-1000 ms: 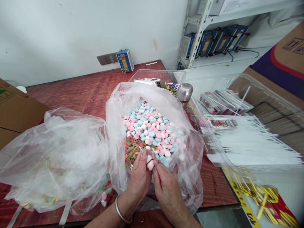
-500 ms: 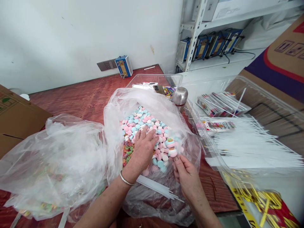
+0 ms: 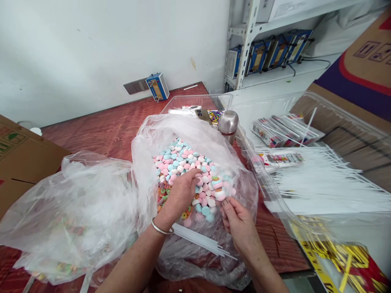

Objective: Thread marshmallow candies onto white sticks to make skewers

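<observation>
A large clear plastic bag (image 3: pixel 146 140) lies spread on the table, holding pink, white and blue button-shaped candies (image 3: pixel 174 156) and coloured ring-shaped pieces (image 3: pixel 165 189) at its left side. Over the candies, my left hand (image 3: pixel 183 193) has its fingers bent together and closed around a pink candy at the fingertips. My right hand (image 3: pixel 240 219) pinches the lower end of a skewer of stacked candies (image 3: pixel 218 190); the stack has pink, white and blue pieces with rings between. White sticks (image 3: pixel 198 241) lie on the bag between my forearms.
At left lies another plastic bag (image 3: pixel 91 203) with ring pieces, beside a cardboard box (image 3: pixel 27 150). A steel flask (image 3: pixel 228 122) stands behind the candies. Right of the table, a clear bin (image 3: pixel 259 175) holds many white sticks (image 3: pixel 320 183) and packets (image 3: pixel 284 129).
My left hand's fingers have gone from spread over the candies to drawn together, moving slightly down. My right hand stays almost in place with the skewer.
</observation>
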`<move>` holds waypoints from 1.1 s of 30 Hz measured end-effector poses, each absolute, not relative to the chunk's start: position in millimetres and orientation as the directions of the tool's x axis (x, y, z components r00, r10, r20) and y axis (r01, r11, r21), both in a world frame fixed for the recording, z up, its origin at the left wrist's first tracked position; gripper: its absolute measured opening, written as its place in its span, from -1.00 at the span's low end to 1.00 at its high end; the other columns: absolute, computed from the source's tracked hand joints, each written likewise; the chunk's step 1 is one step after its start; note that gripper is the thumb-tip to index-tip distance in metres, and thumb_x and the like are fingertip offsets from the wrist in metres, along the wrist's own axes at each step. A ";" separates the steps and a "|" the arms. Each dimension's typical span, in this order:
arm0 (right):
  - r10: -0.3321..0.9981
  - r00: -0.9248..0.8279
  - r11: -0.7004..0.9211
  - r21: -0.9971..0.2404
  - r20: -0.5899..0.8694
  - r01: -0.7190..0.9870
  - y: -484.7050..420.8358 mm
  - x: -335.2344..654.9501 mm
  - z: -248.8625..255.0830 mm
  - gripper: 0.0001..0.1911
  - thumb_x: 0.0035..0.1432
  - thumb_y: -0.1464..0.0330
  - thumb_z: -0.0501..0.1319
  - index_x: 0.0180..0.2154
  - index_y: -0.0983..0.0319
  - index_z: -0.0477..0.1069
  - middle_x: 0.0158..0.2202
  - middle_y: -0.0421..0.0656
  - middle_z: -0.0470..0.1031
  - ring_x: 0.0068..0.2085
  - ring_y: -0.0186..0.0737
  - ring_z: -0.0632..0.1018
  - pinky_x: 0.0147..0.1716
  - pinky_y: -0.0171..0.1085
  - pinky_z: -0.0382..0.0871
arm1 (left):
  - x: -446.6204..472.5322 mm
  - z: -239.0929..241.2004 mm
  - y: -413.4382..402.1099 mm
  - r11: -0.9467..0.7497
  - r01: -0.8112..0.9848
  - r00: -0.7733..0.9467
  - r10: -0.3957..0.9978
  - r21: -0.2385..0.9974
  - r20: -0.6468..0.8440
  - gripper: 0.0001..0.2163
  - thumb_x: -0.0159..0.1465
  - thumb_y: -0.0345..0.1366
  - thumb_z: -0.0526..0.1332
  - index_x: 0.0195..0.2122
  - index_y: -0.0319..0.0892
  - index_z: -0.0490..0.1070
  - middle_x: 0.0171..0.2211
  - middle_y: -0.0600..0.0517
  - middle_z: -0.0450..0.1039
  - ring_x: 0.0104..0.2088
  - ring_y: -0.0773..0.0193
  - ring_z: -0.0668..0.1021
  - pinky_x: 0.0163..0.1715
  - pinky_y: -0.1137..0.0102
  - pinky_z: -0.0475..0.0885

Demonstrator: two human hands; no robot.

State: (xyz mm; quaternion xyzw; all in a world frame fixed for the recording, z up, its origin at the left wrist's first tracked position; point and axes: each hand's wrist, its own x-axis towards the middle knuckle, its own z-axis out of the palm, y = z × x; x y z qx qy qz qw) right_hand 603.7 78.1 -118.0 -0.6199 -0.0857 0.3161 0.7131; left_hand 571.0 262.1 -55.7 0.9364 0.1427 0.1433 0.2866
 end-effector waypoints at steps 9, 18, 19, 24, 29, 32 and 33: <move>0.556 0.785 0.010 -0.943 -0.272 -0.333 75.6 601.5 -117.3 -0.65 0.27 0.06 0.13 -0.35 0.21 0.37 -0.56 -0.33 0.18 -0.59 -0.44 0.10 -0.67 -0.42 -0.14 | 575.2 -73.6 260.0 -0.896 0.168 0.916 0.296 0.412 0.270 -0.76 0.33 -0.50 0.05 -0.17 -0.18 0.50 -0.20 -0.05 0.49 -0.21 0.21 0.53 -0.22 0.35 0.45; 0.549 0.792 -0.001 -0.947 -0.268 -0.320 75.4 599.9 -117.4 -0.64 0.25 0.05 0.14 -0.35 0.21 0.40 -0.56 -0.33 0.19 -0.60 -0.42 0.15 -0.66 -0.41 -0.06 | 574.0 -83.2 257.5 -0.961 0.091 0.978 0.135 0.261 0.157 -0.68 0.27 -0.59 0.01 -0.03 -0.24 0.40 -0.02 -0.17 0.41 -0.03 0.11 0.48 -0.04 0.21 0.46; 0.546 0.794 -0.004 -0.949 -0.267 -0.316 75.2 599.8 -117.7 -0.64 0.26 0.06 0.14 -0.33 0.21 0.41 -0.56 -0.33 0.19 -0.60 -0.41 0.16 -0.66 -0.41 -0.04 | 575.5 -82.8 256.8 -0.959 0.105 0.978 0.148 0.264 0.147 -0.69 0.27 -0.59 0.01 -0.05 -0.23 0.41 -0.06 -0.15 0.42 -0.06 0.12 0.49 -0.07 0.22 0.47; 0.479 0.854 0.014 -0.971 -0.203 -0.239 78.6 600.1 -112.4 -0.67 0.23 0.07 0.17 -0.29 0.21 0.46 -0.58 -0.31 0.30 -0.57 -0.35 0.30 -0.63 -0.40 0.14 | 573.1 -72.6 255.3 -0.821 0.205 0.916 0.352 0.534 0.191 -0.71 0.24 -0.48 0.14 -0.03 -0.15 0.43 -0.20 -0.05 0.48 -0.18 0.17 0.53 -0.17 0.28 0.47; 0.454 0.885 0.126 -0.975 -0.106 -0.181 94.7 600.8 -94.6 -0.75 0.19 0.14 0.26 -0.20 0.18 0.47 -0.32 -0.18 0.56 -0.27 -0.20 0.55 -0.31 -0.31 0.43 | 557.6 -60.4 250.5 -0.125 0.194 0.906 0.404 0.973 -0.129 -0.70 0.20 -0.23 0.29 -0.06 -0.20 0.45 -0.37 0.00 0.53 -0.38 0.25 0.56 -0.35 0.36 0.48; 0.473 0.879 0.154 -0.976 -0.062 -0.152 102.0 601.4 -90.1 -0.76 0.18 0.18 0.29 -0.17 0.17 0.46 -0.19 -0.15 0.59 -0.20 -0.19 0.57 -0.22 -0.29 0.43 | 550.0 -58.4 243.6 0.161 0.190 0.917 0.323 0.969 -0.233 -0.66 0.14 -0.19 0.37 -0.11 -0.24 0.49 -0.38 -0.02 0.57 -0.36 0.23 0.58 -0.28 0.33 0.50; 0.475 0.879 0.146 -0.980 -0.047 -0.132 102.8 601.4 -90.2 -0.76 0.18 0.19 0.29 -0.16 0.17 0.46 -0.17 -0.14 0.59 -0.20 -0.19 0.57 -0.22 -0.29 0.43 | 548.1 -58.2 241.5 0.220 0.184 0.918 0.311 0.958 -0.248 -0.65 0.12 -0.19 0.39 -0.12 -0.25 0.50 -0.36 -0.03 0.58 -0.34 0.22 0.59 -0.24 0.31 0.50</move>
